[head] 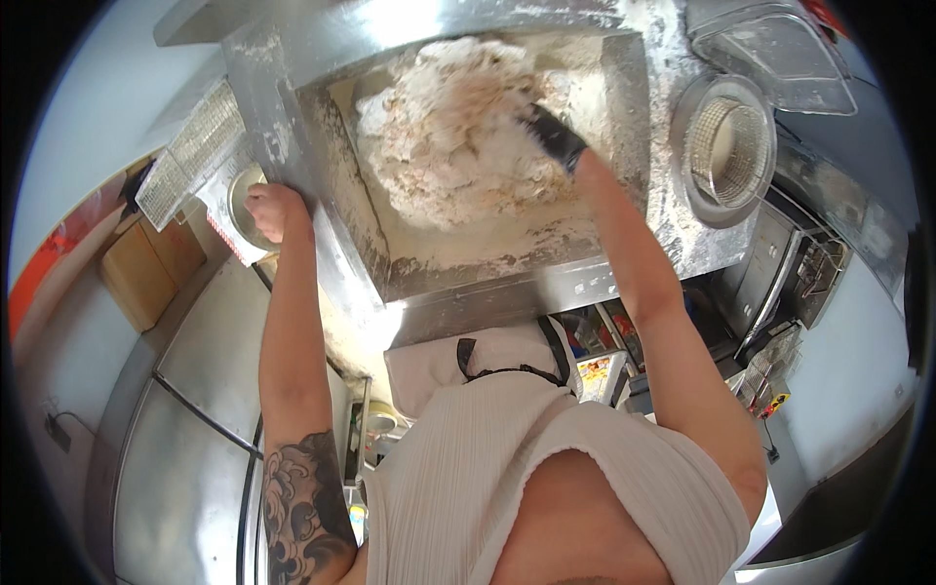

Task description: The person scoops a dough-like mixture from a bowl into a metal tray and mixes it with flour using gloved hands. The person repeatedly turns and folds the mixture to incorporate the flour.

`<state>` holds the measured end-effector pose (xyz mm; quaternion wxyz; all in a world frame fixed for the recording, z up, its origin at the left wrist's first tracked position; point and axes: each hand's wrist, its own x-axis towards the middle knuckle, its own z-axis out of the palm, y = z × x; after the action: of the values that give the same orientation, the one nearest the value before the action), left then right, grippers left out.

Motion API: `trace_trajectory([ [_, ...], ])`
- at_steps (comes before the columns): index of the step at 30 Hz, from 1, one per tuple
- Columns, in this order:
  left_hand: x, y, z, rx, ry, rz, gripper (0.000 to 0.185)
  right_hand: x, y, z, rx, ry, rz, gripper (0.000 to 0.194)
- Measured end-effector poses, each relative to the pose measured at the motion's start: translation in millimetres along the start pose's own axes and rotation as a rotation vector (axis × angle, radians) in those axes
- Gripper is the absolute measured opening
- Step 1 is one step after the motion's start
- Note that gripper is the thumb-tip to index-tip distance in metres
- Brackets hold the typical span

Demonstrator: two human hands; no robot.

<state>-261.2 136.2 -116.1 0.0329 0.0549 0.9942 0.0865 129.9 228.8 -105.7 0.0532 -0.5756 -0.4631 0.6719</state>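
A heap of pale, flour-coated pieces (pixel 439 146) lies in a rectangular metal basin (pixel 468 287) before me. My right hand (pixel 541 131), in a black glove dusted with flour, reaches into the right side of the heap. Its fingers are blurred and partly lost among the floury pieces, so whether they hold anything is unclear. My left hand (pixel 272 210) is bare, its fingers curled at the rim of a round metal bowl (pixel 245 212), just left of the basin's frame. What those fingers touch or grip is partly hidden.
A wire fry basket (pixel 194 150) stands at the left. On the right, a round wire sieve (pixel 720 153) sits in a metal bowl (pixel 684 157) on the floury counter (pixel 662 245). Behind it is a clear plastic container (pixel 779 62). Cardboard boxes (pixel 150 267) are at far left.
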Motion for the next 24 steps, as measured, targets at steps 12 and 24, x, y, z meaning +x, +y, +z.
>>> trace_trajectory([
  [12,-3,8,-14,-0.007,-0.006,-0.062,0.044,60,23,-129,-0.703,0.300,-0.427,0.027],
  [24,2,3,-12,-0.070,-0.039,-0.062,0.047,135,101,-165,-1.761,-0.058,-0.256,0.018],
])
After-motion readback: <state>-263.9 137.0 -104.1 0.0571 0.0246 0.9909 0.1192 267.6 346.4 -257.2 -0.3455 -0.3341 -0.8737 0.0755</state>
